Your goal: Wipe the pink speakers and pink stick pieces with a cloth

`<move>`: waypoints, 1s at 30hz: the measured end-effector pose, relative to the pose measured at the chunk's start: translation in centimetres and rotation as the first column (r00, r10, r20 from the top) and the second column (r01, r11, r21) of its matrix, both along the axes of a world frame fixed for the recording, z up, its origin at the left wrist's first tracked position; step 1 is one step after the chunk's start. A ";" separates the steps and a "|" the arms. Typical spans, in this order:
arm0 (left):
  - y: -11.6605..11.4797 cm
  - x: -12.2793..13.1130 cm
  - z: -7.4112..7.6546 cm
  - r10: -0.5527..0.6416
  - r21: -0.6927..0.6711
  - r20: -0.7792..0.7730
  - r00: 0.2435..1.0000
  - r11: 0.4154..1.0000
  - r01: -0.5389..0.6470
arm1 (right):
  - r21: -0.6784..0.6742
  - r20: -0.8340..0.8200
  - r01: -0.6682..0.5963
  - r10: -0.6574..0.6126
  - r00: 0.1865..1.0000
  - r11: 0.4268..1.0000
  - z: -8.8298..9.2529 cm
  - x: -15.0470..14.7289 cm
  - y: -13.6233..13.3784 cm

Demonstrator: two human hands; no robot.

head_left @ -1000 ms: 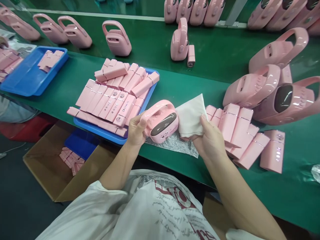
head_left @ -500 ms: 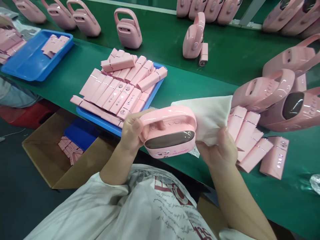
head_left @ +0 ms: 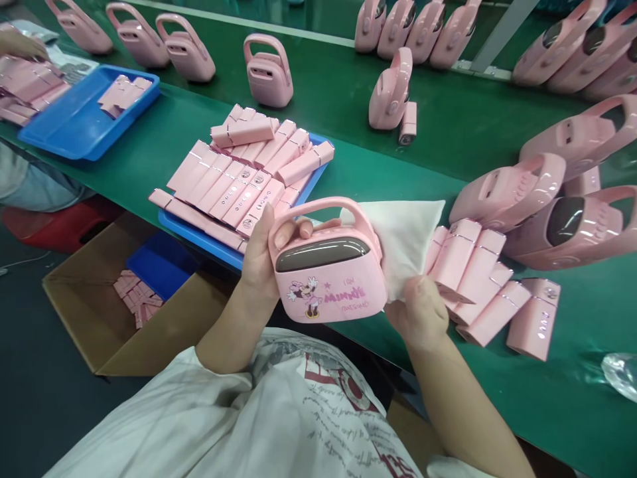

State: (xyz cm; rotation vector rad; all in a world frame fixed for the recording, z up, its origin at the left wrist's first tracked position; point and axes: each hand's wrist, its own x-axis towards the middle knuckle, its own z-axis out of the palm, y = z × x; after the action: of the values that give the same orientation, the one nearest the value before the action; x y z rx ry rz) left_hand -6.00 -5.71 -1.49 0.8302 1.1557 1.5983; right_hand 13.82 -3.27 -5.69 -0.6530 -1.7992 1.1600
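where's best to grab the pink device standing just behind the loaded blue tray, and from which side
The pink device is probably best taken by the top of its arched handle, coming down from above. The handle loops up over an open gap that leaves room for fingers, the device stands upright, and nothing touches the handle.

From where I stand, the bench (head_left: pixel 572 405) has a smooth green top, with a darker green strip (head_left: pixel 318 93) along its back. On the top rest a front blue tray (head_left: pixel 199 240), heavily loaded, and a left blue tray (head_left: pixel 64 126), sparsely filled. Right of these lies a loose pile of pink blocks (head_left: pixel 468 252); just beside it, a separate pink block (head_left: pixel 535 322). A clear object (head_left: pixel 622 375) sits near the right edge. The strip bears spaced pink handled cases (head_left: pixel 269 76), upright, and one small block (head_left: pixel 408 125) beside a case.
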 end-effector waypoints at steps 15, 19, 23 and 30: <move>-0.4 2.4 2.8 -0.221 0.015 0.236 0.946 0.974 0.224 | 0.053 -0.075 0.118 -0.114 0.991 0.992 0.9 -0.6 1.4; -0.6 3.5 3.0 -0.179 -0.021 0.238 0.955 0.982 0.189 | 0.467 0.067 0.043 -0.083 0.994 0.883 1.5 -0.7 1.1; -0.1 4.0 2.4 -0.204 -0.112 0.317 0.926 0.962 0.250 | 0.646 0.158 -0.043 -0.078 0.984 0.762 1.6 -0.9 0.8; 1.7 1.5 2.3 -0.109 -0.013 0.200 0.974 0.993 0.114 | 0.820 0.231 -0.060 -0.233 0.944 0.569 0.8 -1.3 0.2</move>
State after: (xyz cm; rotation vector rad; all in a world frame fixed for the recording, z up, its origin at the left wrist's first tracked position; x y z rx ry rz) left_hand -4.47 -4.05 0.86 0.6900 0.9678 1.5337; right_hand 12.51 -3.09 -4.89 -0.3458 -2.2710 0.0226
